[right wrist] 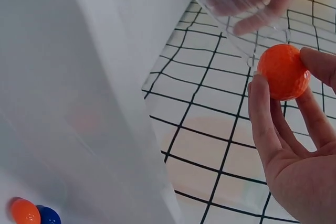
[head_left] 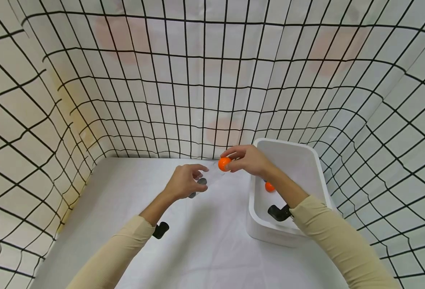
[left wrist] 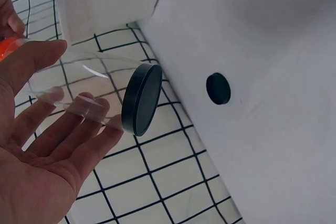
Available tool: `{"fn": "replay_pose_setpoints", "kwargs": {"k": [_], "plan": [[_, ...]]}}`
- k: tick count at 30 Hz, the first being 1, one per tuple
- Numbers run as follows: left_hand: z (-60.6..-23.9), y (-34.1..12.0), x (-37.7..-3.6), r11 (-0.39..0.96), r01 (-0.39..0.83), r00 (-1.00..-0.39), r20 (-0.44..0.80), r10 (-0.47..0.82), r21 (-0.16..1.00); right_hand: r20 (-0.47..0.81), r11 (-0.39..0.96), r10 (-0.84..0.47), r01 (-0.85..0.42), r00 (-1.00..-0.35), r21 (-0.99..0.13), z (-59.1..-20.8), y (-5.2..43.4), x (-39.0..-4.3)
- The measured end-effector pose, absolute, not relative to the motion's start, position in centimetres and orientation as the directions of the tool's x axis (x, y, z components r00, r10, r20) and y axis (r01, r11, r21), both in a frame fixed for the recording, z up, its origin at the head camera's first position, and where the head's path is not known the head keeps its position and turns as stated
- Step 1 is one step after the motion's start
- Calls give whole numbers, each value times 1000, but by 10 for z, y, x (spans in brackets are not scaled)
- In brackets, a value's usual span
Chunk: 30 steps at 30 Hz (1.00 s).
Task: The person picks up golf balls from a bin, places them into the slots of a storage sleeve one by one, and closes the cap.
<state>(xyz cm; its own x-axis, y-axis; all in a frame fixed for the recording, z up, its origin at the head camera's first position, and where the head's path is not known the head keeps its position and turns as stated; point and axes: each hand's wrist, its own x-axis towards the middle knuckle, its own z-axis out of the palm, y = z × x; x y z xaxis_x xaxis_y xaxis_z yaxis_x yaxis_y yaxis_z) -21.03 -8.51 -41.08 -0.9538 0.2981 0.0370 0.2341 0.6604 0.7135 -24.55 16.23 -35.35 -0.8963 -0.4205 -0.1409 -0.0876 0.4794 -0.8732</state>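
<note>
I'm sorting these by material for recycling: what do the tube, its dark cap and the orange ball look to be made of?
Tube: clear, glossy, probably plastic; the grid shows through. Cap: dark, matte, likely plastic. Orange ball: dimpled, matte, seemingly hard plastic.

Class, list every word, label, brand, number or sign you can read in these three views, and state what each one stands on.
None: no readable text in any view.
The orange ball, clear tube with its dark cap, and white bin carry no print that shows.
The backdrop bears only a black grid.
</note>
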Motion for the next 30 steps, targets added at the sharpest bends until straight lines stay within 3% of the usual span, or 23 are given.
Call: {"fn": "replay_pose_setpoints", "kwargs": {"k": [30], "plan": [[-408, -80, -213, 639, 263, -948, 70, 311, 723, -146, 489, -434, -96, -889, -867, -368, 156, -239]]}}
